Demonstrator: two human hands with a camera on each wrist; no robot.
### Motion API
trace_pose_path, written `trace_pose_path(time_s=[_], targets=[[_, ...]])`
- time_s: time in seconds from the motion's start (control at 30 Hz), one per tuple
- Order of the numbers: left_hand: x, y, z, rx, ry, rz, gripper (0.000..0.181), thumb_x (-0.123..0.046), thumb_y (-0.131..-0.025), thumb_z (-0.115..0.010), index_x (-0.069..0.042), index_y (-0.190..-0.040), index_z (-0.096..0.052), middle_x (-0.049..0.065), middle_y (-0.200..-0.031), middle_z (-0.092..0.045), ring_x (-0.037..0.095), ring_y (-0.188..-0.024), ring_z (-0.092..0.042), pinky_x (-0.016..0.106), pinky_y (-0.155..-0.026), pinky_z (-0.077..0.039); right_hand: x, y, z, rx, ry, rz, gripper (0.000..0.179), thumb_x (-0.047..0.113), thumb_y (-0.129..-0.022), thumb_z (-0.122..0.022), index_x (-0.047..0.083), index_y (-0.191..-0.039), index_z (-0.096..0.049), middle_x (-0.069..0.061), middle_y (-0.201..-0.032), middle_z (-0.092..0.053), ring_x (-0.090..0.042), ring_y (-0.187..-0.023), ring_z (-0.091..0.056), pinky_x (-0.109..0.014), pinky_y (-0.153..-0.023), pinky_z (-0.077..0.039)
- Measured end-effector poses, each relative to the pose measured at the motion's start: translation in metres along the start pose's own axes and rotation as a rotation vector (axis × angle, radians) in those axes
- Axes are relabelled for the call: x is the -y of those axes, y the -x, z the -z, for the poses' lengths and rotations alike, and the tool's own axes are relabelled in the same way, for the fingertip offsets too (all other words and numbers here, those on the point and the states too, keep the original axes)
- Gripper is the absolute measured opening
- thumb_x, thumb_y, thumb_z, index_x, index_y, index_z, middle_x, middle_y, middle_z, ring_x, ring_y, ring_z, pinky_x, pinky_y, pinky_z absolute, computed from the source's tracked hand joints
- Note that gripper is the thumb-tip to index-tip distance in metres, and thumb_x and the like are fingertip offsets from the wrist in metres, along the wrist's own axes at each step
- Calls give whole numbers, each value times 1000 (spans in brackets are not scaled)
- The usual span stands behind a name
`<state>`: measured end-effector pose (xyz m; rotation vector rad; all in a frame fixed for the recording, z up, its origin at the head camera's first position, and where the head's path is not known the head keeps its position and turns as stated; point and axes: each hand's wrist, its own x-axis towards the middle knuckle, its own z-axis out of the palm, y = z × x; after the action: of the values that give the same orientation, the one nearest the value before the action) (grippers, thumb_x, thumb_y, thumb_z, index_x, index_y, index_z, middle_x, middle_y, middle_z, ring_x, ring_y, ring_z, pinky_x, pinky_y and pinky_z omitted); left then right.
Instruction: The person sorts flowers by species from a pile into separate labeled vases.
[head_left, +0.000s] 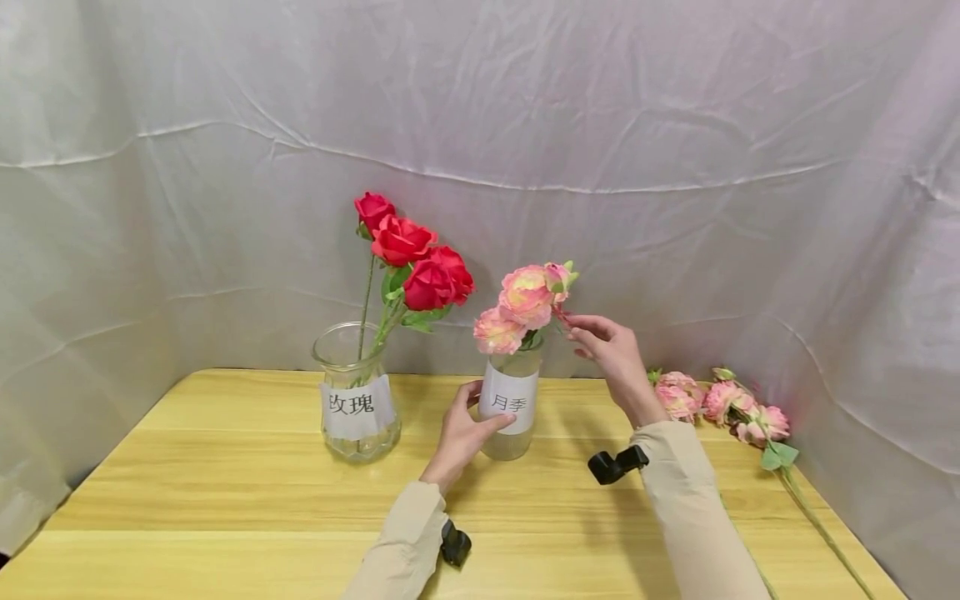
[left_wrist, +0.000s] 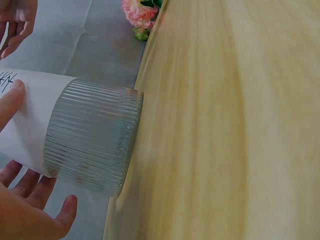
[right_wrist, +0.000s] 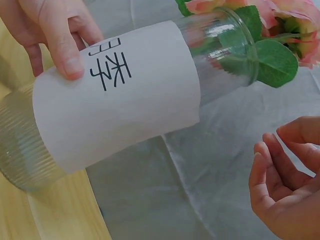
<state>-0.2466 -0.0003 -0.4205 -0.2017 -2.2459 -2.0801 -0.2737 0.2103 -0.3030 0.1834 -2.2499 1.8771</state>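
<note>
My left hand (head_left: 467, 433) holds a ribbed glass vase (left_wrist: 95, 132) upright on the table, its thumb on the white paper label (right_wrist: 120, 100) marked 月季. Pink and yellow artificial flowers (head_left: 525, 297) stand in the vase, leaning over its rim. Beside these blooms, at the right, is my right hand (head_left: 611, 354). Seen in the right wrist view, its fingers (right_wrist: 267, 172) are loosely bent, with nothing visible between them and the thumb. Green leaves (right_wrist: 275, 62) spread at the vase mouth.
To the left stands a wider glass vase (head_left: 360, 450) labelled 玫瑰, holding red roses (head_left: 431, 271). More pink flowers (head_left: 727, 404) lie at the table's right side, their long stems pointing towards the front. Grey cloth (head_left: 480, 108) hangs behind the wooden table (head_left: 247, 467).
</note>
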Motion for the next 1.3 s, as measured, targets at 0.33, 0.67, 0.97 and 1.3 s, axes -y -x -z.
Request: trace_pose_path(time_s=[0.33,0.67,0.97,1.3], targets=[[2,-1,0,4,3,4,68,-22,-78,-81,-4,-134,-46,15,-135,-49,34,-127,-42,51,-102,-36,-10,12,21,30,16,40,40,13,-97,-60,-14,-125,-53,-7,-110,-66,-5,-95,-62,-24,-84,-51],[2,-1,1,3,2,6,69,-22,-78,-81,-4,-134,-46,16,-135,-49,34,-127,-42,51,-102,-37,-18,31,56,27,94,8,40,27,-97,-61,0,-125,-58,6,-109,-66,-8,-102,-60,-20,-85,-49],[1,-2,2,4,2,10,68,-22,-79,-81,-5,-135,-46,15,-135,-49,33,-126,-42,50,-102,-37,-25,46,86,8,95,61,23,22,-96,-62,10,-116,-63,12,-103,-68,-4,-97,-61,-16,-81,-49],[2,-1,0,6,0,0,69,-21,-78,-81,-4,-135,-46,14,-135,-49,33,-127,-42,50,-102,-37,-42,61,108,-29,108,51,14,18,-96,-62,19,-109,-68,15,-99,-68,-3,-90,-63,-16,-75,-51]])
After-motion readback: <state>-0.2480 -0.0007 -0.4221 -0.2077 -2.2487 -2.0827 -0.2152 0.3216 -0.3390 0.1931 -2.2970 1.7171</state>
